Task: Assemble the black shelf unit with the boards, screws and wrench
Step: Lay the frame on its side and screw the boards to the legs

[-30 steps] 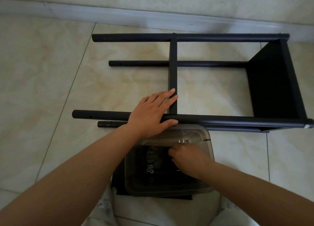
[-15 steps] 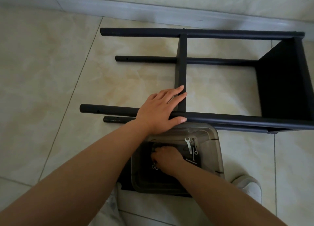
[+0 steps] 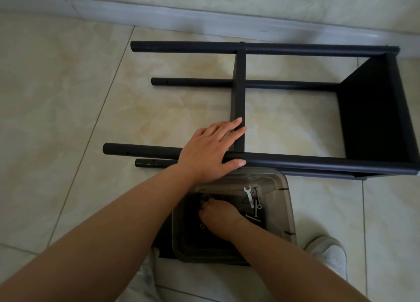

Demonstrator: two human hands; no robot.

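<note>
While the frame (image 3: 295, 162) was steadied by the flat left hand (image 3: 210, 152) and the right hand (image 3: 219, 215), grip unclear, groped in the bin (image 3: 288, 210), screws (image 3: 258, 205) could have been fumbled.

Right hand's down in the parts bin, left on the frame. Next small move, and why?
Probably lift the right hand out of the clear bin with whatever fastener it has found. Its fingertips are hidden, so a grip can't be confirmed. The left hand already rests flat on the shelf frame's near pole, and the wrench lies untouched.
</note>
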